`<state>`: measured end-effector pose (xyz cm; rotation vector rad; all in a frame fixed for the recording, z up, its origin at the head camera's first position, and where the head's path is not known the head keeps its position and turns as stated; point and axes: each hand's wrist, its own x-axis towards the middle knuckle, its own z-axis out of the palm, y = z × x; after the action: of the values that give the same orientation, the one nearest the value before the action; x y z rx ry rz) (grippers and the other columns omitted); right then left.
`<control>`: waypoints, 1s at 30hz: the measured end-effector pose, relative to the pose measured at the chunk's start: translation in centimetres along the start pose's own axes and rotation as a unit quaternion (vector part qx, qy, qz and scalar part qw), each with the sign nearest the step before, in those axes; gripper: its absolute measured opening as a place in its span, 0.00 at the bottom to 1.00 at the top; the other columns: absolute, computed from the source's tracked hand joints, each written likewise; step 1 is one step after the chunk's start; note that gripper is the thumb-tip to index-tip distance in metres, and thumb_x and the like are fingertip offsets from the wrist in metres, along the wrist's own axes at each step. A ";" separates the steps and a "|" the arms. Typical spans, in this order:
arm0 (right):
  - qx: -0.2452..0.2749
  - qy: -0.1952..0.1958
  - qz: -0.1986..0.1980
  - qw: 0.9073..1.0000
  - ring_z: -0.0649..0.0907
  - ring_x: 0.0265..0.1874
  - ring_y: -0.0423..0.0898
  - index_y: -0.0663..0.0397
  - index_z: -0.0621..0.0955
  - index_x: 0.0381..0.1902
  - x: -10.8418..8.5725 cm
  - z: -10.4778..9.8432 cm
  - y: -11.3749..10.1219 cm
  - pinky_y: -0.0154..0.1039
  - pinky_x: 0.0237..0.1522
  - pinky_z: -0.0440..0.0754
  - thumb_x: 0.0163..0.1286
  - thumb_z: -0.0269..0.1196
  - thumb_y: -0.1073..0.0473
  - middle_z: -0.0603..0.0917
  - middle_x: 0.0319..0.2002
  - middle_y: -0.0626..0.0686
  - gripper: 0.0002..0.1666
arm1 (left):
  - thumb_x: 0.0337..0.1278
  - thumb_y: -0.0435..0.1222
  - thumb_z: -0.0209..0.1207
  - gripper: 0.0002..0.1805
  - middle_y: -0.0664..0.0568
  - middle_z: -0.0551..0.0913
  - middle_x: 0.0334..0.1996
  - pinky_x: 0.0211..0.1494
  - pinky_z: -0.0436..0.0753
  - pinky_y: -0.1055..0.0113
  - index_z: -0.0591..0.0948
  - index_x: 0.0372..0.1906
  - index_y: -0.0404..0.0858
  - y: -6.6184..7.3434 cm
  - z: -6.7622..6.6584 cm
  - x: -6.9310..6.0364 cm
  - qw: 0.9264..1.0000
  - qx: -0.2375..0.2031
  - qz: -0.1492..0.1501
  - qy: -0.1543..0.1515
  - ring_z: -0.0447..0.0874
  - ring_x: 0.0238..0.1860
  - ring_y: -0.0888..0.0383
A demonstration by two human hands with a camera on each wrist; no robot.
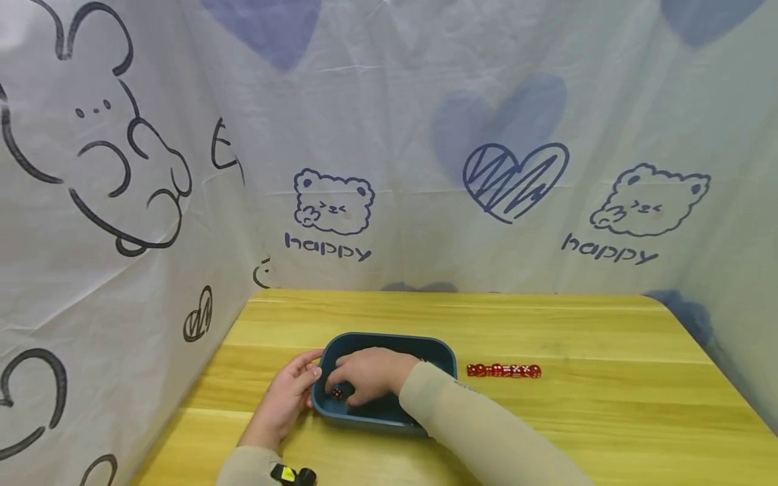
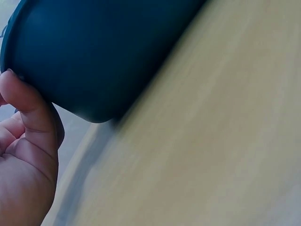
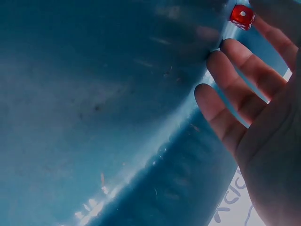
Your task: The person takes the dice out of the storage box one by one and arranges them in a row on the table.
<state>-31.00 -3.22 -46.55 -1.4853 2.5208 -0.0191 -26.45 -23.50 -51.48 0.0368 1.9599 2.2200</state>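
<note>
A dark blue plastic bin (image 1: 389, 425) with rounded corners stands on the wooden table. My left hand (image 1: 290, 391) grips its left end, thumb at the rim and fingers along the outer wall; in the left wrist view this hand (image 2: 28, 146) is against the bin's side. My right hand (image 1: 373, 374) reaches down inside the bin, fingers spread and slightly bent. Beside its fingertips lies a red die (image 3: 242, 17) with white pips, close to the index finger. In the head view the die (image 1: 338, 393) shows between thumb and fingers, without a visible pinch.
A straight row of several red dice (image 1: 503, 370) lies on the table (image 1: 583, 432) to the right of the bin. White cloth (image 1: 395, 135) with drawn bears and hearts hangs behind the table and at both sides.
</note>
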 end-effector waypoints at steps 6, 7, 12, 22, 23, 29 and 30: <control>0.009 0.001 0.003 1.000 0.75 0.38 0.36 0.27 0.83 0.54 -0.3 -0.2 0.0 0.34 0.48 0.79 0.67 0.70 0.50 0.78 0.44 0.38 0.18 | 0.74 0.30 0.53 0.24 0.45 0.75 0.41 0.23 0.75 0.73 0.69 0.70 0.32 0.0 0.0 0.0 1.000 0.000 0.005 -0.003 0.75 0.27 0.59; 0.011 0.002 0.005 1.000 0.75 0.37 0.36 0.27 0.84 0.52 -0.4 -0.2 0.1 0.33 0.45 0.79 0.67 0.70 0.51 0.77 0.44 0.38 0.17 | 0.74 0.30 0.53 0.24 0.45 0.75 0.41 0.23 0.75 0.73 0.69 0.71 0.32 0.0 0.0 0.0 1.000 0.000 0.005 -0.003 0.75 0.26 0.59; 0.010 0.010 -0.001 1.000 0.73 0.33 0.37 0.28 0.84 0.42 -0.5 0.1 0.4 0.31 0.37 0.74 0.67 0.70 0.53 0.74 0.40 0.38 0.09 | 0.74 0.30 0.53 0.24 0.47 0.75 0.41 0.23 0.74 0.74 0.68 0.71 0.30 0.0 0.0 0.1 1.000 0.002 0.009 -0.006 0.74 0.26 0.61; 0.003 0.027 -0.001 1.000 0.73 0.32 0.35 0.33 0.81 0.35 -1.0 0.2 0.9 0.30 0.35 0.73 0.68 0.68 0.50 0.73 0.35 0.37 0.04 | 0.73 0.28 0.52 0.24 0.45 0.75 0.40 0.22 0.73 0.73 0.69 0.70 0.30 0.0 0.2 0.1 1.000 -0.001 0.005 0.002 0.73 0.25 0.60; 0.004 0.028 0.000 1.000 0.73 0.32 0.35 0.33 0.81 0.35 -1.0 0.2 0.9 0.30 0.35 0.73 0.68 0.68 0.51 0.74 0.34 0.37 0.04 | 0.73 0.28 0.52 0.24 0.45 0.75 0.40 0.23 0.73 0.73 0.69 0.70 0.30 -0.1 0.2 0.0 1.000 0.000 0.004 0.001 0.73 0.25 0.61; 0.032 0.036 0.013 0.999 0.75 0.29 0.36 0.35 0.80 0.36 -1.3 -0.2 1.0 0.31 0.33 0.75 0.71 0.65 0.53 0.76 0.30 0.36 0.03 | 0.73 0.28 0.52 0.24 0.47 0.76 0.39 0.23 0.73 0.73 0.68 0.71 0.30 -0.1 0.3 0.0 1.000 0.004 0.007 -0.003 0.72 0.24 0.61; 0.037 0.039 0.015 0.998 0.75 0.28 0.36 0.35 0.80 0.37 -1.4 -0.3 1.0 0.32 0.33 0.75 0.71 0.65 0.53 0.76 0.29 0.36 0.03 | 0.73 0.29 0.52 0.24 0.47 0.76 0.39 0.23 0.73 0.73 0.68 0.71 0.30 -0.1 0.3 0.1 1.000 0.005 0.007 -0.003 0.72 0.24 0.61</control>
<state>-31.26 -1.55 -46.11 -1.4439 2.5728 -0.1660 -26.47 -23.23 -51.53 0.0587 1.9745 2.2152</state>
